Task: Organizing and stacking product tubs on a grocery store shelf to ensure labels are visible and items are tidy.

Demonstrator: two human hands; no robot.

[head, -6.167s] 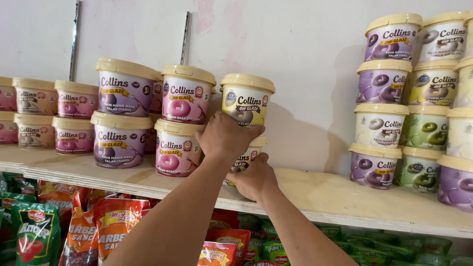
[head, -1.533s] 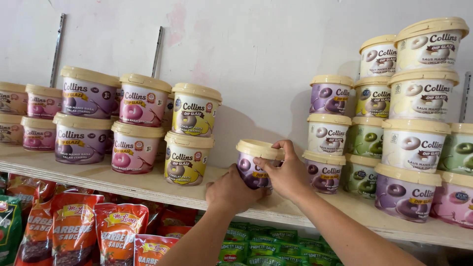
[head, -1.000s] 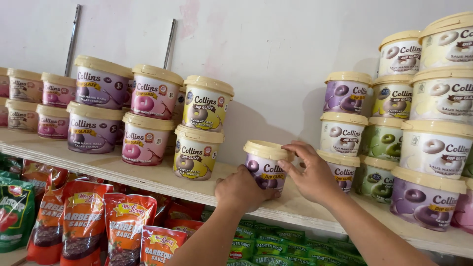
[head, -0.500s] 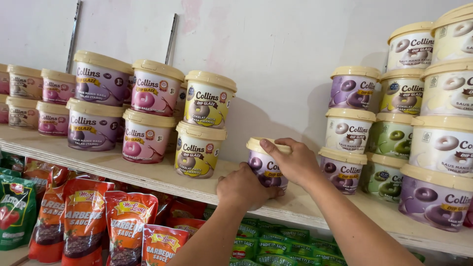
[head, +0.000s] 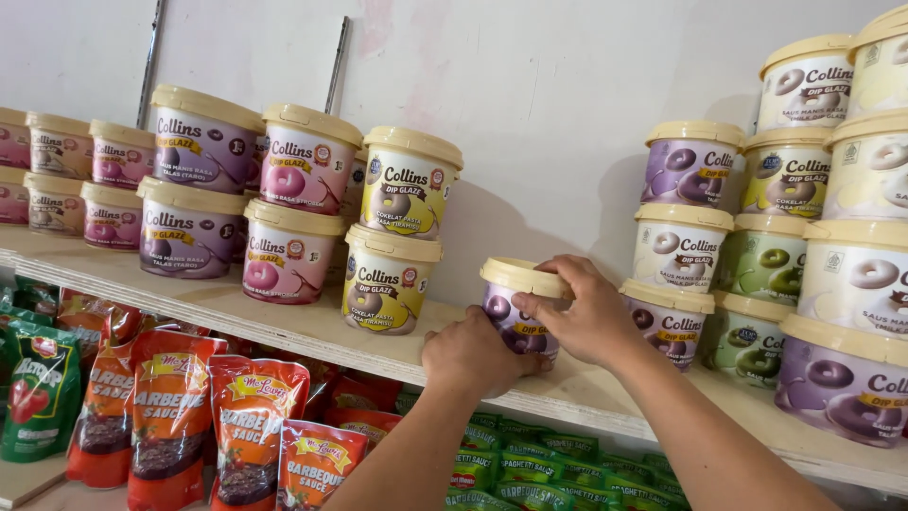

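Both my hands grip a small purple tub with a cream lid, standing on the wooden shelf. My left hand wraps its lower front. My right hand holds its right side, fingers over the lid's edge. To its left is a stack of two yellow tubs. To its right stands another small purple tub, partly hidden behind my right hand.
Pink and purple tubs stacked two high fill the shelf's left part. Taller stacks of purple, green and white tubs stand at the right. Below hang red sauce pouches and green packets. A white wall backs the shelf.
The purple tub has come down from held just above the shelf to standing on it, slightly further left. My left hand has closed around its front. The camera has shifted slightly.
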